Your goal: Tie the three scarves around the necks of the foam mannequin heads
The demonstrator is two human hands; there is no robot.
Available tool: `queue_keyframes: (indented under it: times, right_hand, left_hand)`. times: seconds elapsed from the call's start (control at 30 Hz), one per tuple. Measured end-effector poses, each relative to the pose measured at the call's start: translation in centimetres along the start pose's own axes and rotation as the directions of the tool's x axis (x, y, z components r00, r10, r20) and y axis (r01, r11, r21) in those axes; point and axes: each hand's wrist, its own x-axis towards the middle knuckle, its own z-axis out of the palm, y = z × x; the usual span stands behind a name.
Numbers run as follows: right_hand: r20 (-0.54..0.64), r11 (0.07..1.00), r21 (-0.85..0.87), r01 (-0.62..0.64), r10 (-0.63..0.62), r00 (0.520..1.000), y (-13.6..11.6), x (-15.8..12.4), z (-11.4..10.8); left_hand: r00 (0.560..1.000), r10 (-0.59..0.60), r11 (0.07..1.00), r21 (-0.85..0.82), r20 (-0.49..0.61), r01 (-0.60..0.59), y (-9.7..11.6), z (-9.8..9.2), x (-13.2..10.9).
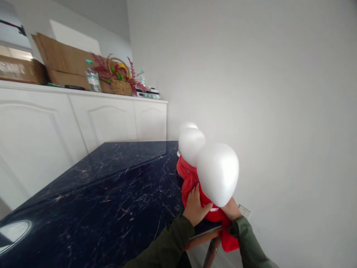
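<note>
The nearest white foam head (218,173) stands at the table's right edge with red cloth (189,185) around its base. My left hand (195,209) grips the cloth on the near left side, fingers pointing up and thumb toward the head. At the right, below the head, is my right hand (232,209); its fingers are mostly hidden behind the head and cloth. A red cloth end (229,238) hangs past the table edge beside my right sleeve. Behind stands a second foam head (192,146), also with red cloth below it, and a third foam head (188,125) shows partly.
The dark blue marbled table (117,193) has a wooden edge (203,238) near me. A pale wall rises close on the right, with a socket (244,211). White cabinets (111,121) carry cardboard (65,61), a water bottle (93,78) and a flower basket (121,87).
</note>
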Motion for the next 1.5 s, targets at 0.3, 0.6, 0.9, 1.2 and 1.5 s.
queue_keyframes:
  times: [0.3, 0.6, 0.9, 1.2, 1.5]
  right_hand:
    - [-0.112, 0.976, -0.218, 0.027, -0.052, 0.992, -1.5, -1.4, -1.7]
    - [-0.406, 0.986, -0.12, 0.112, -0.151, 0.901, -9.1, -9.5, 3.5]
    - [0.434, 0.971, 0.061, 0.23, -0.233, 0.87, -21.3, -2.5, 17.3]
    - [0.513, 0.975, 0.027, 0.222, -0.205, 0.834, -21.4, -3.4, 18.8]
    - [0.498, 0.973, -0.004, 0.233, -0.2, 0.844, -21.8, -3.3, 18.6]
  left_hand:
    - [0.973, 0.185, 0.933, 0.334, -0.136, -0.131, -0.2, -0.1, -3.6]
    - [0.996, 0.065, 0.801, 0.598, -0.062, -0.015, -3.9, -12.3, -11.3]
    - [0.99, -0.134, 0.668, 0.742, 0.033, 0.066, -7.9, -18.0, -12.9]
    - [0.981, -0.169, 0.689, 0.723, 0.101, 0.044, -7.6, -18.0, -13.5]
    - [0.982, -0.143, 0.71, 0.704, 0.123, 0.015, -8.2, -18.0, -13.5]
